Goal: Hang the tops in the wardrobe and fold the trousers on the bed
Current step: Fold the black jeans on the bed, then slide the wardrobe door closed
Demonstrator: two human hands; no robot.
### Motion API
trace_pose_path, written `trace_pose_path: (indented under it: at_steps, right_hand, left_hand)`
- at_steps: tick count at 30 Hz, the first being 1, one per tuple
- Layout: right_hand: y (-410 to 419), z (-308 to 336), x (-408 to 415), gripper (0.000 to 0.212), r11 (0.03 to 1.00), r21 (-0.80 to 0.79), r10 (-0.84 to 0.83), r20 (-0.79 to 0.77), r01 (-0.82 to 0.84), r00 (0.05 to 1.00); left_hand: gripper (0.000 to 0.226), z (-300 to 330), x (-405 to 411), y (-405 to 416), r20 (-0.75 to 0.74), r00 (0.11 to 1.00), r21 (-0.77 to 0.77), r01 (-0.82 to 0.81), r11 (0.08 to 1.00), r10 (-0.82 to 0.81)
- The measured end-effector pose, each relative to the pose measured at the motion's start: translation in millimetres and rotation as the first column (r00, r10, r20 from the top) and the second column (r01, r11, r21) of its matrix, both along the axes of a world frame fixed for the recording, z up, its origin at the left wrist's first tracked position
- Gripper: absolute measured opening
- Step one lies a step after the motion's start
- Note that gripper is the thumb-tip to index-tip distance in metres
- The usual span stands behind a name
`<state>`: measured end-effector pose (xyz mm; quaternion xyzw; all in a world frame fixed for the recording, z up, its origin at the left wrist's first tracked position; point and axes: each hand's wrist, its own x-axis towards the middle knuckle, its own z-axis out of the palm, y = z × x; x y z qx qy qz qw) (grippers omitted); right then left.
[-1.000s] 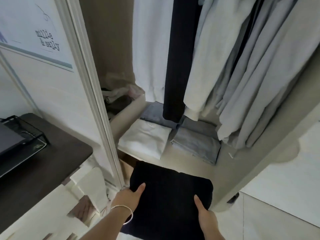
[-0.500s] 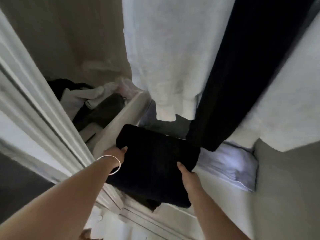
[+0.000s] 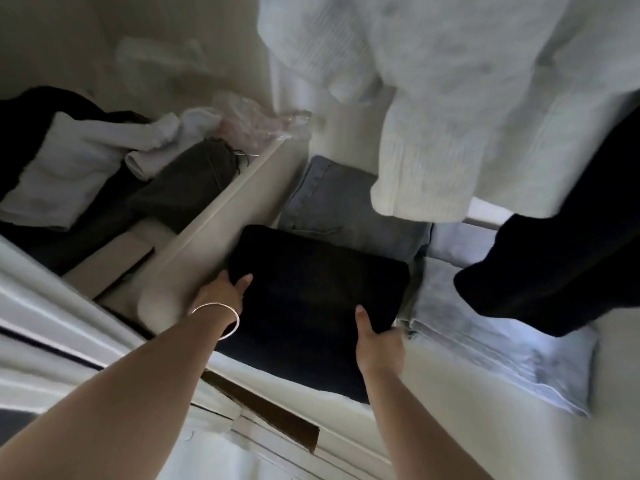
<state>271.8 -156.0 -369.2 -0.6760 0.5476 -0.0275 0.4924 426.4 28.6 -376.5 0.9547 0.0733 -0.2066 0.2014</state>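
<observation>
A folded black pair of trousers (image 3: 311, 296) lies low inside the wardrobe, over the white folded piece on the shelf floor. My left hand (image 3: 223, 294), with a bangle on the wrist, grips its left edge, thumb on top. My right hand (image 3: 375, 341) grips its right front edge, thumb on top, fingers hidden underneath. Folded blue jeans (image 3: 343, 206) lie just behind it. A folded pale-blue garment (image 3: 491, 344) lies to its right. White knit tops (image 3: 450, 109) and a black garment (image 3: 568, 268) hang above.
A white divider panel (image 3: 221, 223) stands left of the black trousers. Beyond it a compartment holds rumpled white, grey and black clothes (image 3: 114, 174) and a clear plastic bag (image 3: 256, 123). The wardrobe's sliding-door rail (image 3: 69, 344) runs along the lower left.
Both hands have carried the folded black trousers forward and down into the wardrobe, onto the white folded piece. My head has leaned in closer under the hanging tops.
</observation>
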Motion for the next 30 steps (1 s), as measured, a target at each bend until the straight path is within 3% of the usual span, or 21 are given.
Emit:
trace_pose_path:
  at_steps: [7,9,11,13,15,18,21,22,25,30]
  right_hand:
    - [3,-4,-2,0.066,0.999,-0.045,-0.015,-0.023,0.014,1.000]
    - [4,-3,-2,0.070,0.998,-0.046,-0.050,-0.040,0.048,0.998]
    - [0,3,3,0.085,0.998,-0.010,-0.067,-0.149,0.066,0.987]
    - [-4,21,3,0.091,0.998,-0.048,0.026,-0.306,-0.042,0.952]
    - [-4,43,1,0.081,0.959,-0.213,0.112,-0.325,-0.189,0.939]
    - [8,84,-18,0.056,0.809,-0.365,0.383,-0.266,-0.460,0.885]
    - [31,140,-39,0.026,0.580,-0.391,0.682,-0.246,-0.714,0.689]
    - [42,164,-45,0.021,0.558,-0.403,0.723,-0.194,-0.725,0.664]
    - [80,243,-66,0.014,0.613,-0.413,0.759,0.071,-0.673,0.648]
    - [128,350,-87,0.012,0.562,-0.597,0.815,0.281,-0.572,0.507]
  left_hand:
    - [0.062,-8,1,-2,0.071,0.998,-0.004,0.003,1.000,-0.002]
    - [0.058,-4,-5,-2,0.113,0.992,0.064,0.046,0.997,-0.053]
    - [0.049,5,-13,-1,0.190,0.966,0.168,0.146,0.975,-0.177]
    - [0.047,21,-26,1,0.173,0.928,0.307,0.266,0.914,-0.329]
    - [0.050,43,-40,1,0.115,0.889,0.427,0.358,0.830,-0.443]
    - [0.043,87,-73,0,0.038,0.798,0.501,0.506,0.702,-0.602]
    - [0.039,153,-113,6,0.009,0.722,0.486,0.601,0.635,-0.691]
    - [0.039,180,-128,10,0.031,0.698,0.483,0.616,0.622,-0.715]
    - [0.035,264,-165,26,0.192,0.631,0.465,0.616,0.636,-0.752]
    - [0.013,379,-198,62,0.593,0.399,0.483,0.519,0.705,-0.700]
